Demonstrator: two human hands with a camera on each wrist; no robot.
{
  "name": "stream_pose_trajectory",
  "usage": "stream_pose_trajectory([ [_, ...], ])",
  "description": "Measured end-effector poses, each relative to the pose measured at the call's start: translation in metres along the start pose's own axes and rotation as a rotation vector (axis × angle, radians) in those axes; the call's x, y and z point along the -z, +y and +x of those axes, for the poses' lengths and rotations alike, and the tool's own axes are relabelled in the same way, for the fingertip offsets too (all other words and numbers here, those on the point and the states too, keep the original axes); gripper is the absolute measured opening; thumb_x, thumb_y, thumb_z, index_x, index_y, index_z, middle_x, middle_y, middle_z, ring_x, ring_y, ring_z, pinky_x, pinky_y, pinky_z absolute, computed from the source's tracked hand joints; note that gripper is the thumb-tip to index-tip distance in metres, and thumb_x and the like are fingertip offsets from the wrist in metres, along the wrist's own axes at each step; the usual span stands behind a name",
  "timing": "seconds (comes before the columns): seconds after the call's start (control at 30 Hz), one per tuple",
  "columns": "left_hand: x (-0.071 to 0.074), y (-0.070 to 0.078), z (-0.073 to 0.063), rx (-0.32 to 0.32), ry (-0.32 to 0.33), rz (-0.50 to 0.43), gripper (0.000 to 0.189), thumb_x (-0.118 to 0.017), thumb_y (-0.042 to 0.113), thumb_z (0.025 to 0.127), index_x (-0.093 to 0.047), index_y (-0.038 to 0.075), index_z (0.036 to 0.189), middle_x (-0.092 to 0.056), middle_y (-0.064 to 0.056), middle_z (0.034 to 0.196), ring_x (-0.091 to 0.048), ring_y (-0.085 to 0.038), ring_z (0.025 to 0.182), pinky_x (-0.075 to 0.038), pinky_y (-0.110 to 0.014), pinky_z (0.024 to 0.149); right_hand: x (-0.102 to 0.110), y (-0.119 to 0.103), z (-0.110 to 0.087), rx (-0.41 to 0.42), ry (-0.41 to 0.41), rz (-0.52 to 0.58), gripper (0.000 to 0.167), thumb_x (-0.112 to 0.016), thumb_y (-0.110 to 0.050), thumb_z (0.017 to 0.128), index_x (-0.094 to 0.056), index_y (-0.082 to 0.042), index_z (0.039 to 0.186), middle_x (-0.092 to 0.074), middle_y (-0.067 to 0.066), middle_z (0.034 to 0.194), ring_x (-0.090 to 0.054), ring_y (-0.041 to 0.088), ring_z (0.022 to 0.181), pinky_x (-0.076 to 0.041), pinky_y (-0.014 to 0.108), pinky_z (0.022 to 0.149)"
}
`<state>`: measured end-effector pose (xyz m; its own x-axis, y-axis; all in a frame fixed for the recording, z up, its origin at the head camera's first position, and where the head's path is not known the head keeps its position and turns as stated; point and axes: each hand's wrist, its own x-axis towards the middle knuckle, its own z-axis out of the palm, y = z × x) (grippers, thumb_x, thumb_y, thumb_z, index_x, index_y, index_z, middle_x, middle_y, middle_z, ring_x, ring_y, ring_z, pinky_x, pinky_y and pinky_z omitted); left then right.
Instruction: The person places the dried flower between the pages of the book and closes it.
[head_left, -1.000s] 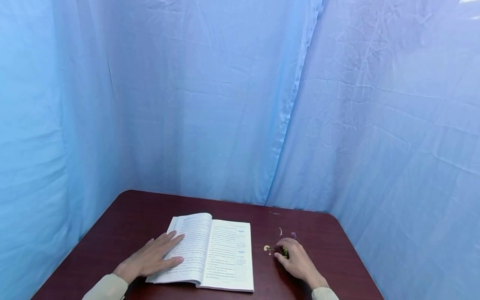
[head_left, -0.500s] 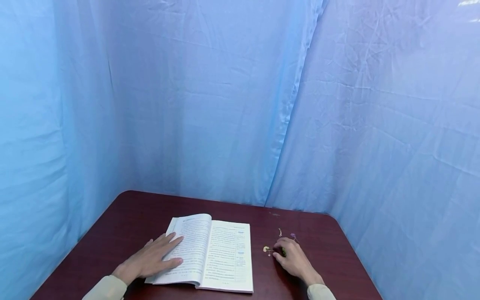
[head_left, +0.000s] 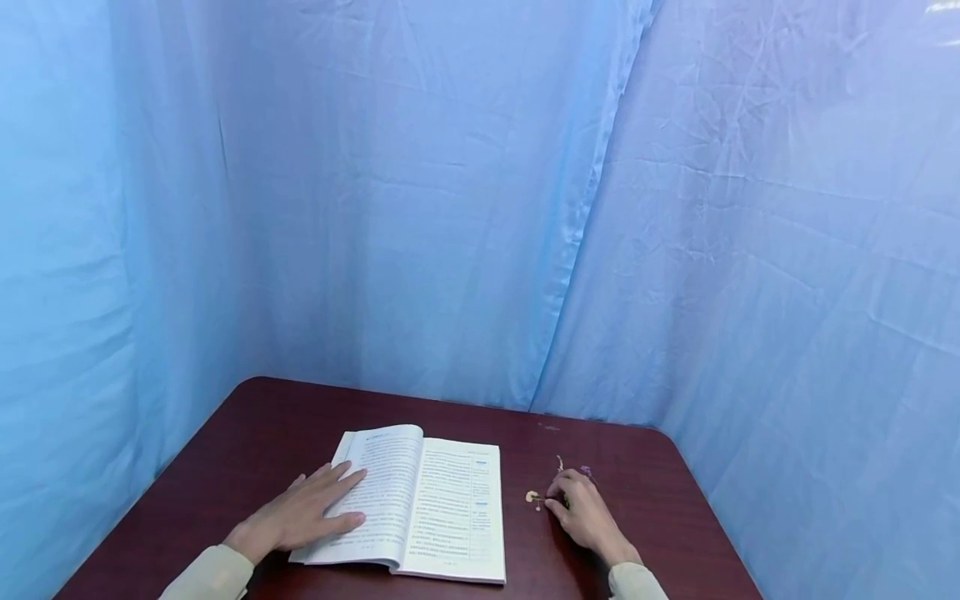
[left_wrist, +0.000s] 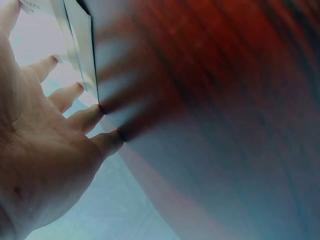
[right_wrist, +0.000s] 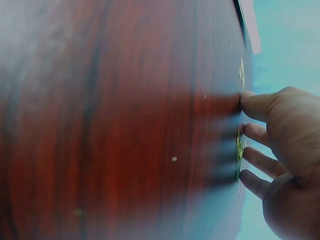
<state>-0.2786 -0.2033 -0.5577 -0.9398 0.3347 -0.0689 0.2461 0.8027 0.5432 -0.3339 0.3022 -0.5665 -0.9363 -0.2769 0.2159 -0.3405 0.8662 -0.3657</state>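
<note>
The yellow flower is lying on the surface at nine o'clock from the right hand, its thin stem running roughly from nine toward three o'clock, into the fingertips. The right grip is arching over that end; whether it is actually pinching, I cannot tell. The book is lying farther toward nine o'clock. The left hand is resting there, fingers spread and grasping nothing, so the right is being the nearer one.
</note>
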Motion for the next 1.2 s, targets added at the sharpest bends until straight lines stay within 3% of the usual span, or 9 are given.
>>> stream_pose_trajectory([
  [0.37,0.002,-0.002,-0.003,-0.012,0.009,0.002,0.089,-0.068,0.068,0.104,-0.049,0.014,0.172,-0.038,-0.028,0.181,-0.029,-0.064,0.167,-0.02,-0.09,0.128,-0.005,-0.007,0.004,-0.018,-0.005,-0.014,0.016,-0.083,-0.008,0.102,-0.074,-0.018,0.094,-0.069,0.002,0.114,-0.07,0.022,0.11,-0.06,0.05,0.098],
  [0.77,0.002,0.0,-0.004,-0.017,0.015,-0.002,0.089,-0.068,0.067,0.104,-0.048,0.014,0.172,-0.038,-0.029,0.181,-0.03,-0.064,0.167,-0.02,-0.09,0.128,-0.007,-0.009,0.005,0.035,0.081,-0.088,0.027,-0.085,-0.004,0.098,-0.069,-0.018,0.081,-0.069,0.004,0.109,-0.07,0.025,0.107,-0.058,0.052,0.103],
  [1.03,-0.001,0.001,-0.003,-0.012,0.013,-0.015,0.09,-0.068,0.068,0.103,-0.048,0.014,0.172,-0.038,-0.027,0.181,-0.028,-0.063,0.168,-0.019,-0.09,0.129,-0.005,-0.013,0.004,-0.037,0.023,-0.071,0.028,-0.078,-0.004,0.104,-0.065,-0.017,0.082,-0.066,0.005,0.116,-0.066,0.03,0.117,-0.056,0.056,0.105],
  [1.2,-0.001,0.001,-0.003,-0.014,0.014,-0.015,0.09,-0.067,0.069,0.103,-0.048,0.014,0.172,-0.037,-0.027,0.181,-0.028,-0.063,0.168,-0.019,-0.09,0.13,-0.005,-0.014,0.002,-0.038,0.033,-0.082,0.028,-0.077,-0.004,0.105,-0.065,-0.017,0.083,-0.066,0.005,0.116,-0.066,0.028,0.116,-0.056,0.055,0.104],
])
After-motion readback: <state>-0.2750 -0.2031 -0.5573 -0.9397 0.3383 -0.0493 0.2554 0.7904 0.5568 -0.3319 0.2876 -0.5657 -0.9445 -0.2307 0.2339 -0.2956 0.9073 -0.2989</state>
